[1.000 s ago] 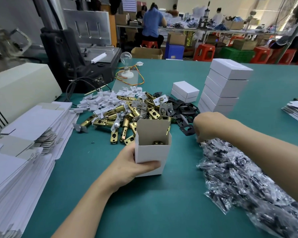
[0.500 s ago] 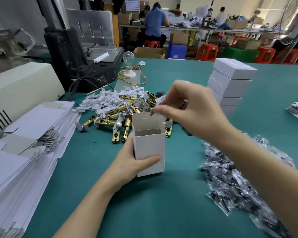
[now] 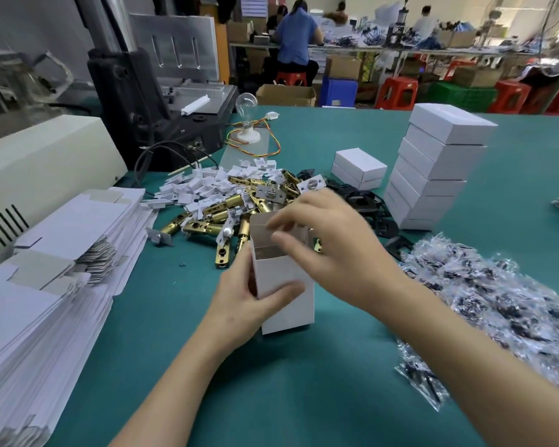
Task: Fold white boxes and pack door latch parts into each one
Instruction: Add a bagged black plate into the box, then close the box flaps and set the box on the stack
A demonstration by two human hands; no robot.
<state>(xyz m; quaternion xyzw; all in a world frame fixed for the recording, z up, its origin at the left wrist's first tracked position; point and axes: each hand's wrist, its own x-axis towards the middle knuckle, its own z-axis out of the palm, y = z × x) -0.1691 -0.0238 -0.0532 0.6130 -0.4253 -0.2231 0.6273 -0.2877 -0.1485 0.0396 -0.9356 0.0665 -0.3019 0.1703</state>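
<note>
From the head camera: the white box (image 3: 288,285) stands upright on the green bench (image 3: 304,382), dead centre, top flaps open. The left hand (image 3: 249,298) grips it from the left side, thumb laid across the front face and fingers wrapped behind. The right hand (image 3: 333,250) hovers right over the open mouth with its fingers curved down towards the flap. It is blurred, so I cannot tell whether it pinches anything. Something dull shows inside the box, too dim to name. Just behind the box sprawls the pile of brass latch bolts (image 3: 226,217), mixed with small white plastic pieces (image 3: 207,185) at the back and black plates (image 3: 368,204) to the right. On the right of the bench lies a heap of clear bags of small dark parts (image 3: 497,301), partly under the right forearm. Far right, a tall stack of closed white boxes (image 3: 439,169), with a pair of closed boxes (image 3: 359,167) near it. Along the left edge, flat box blanks (image 3: 62,253) lie stacked deep.
</note>
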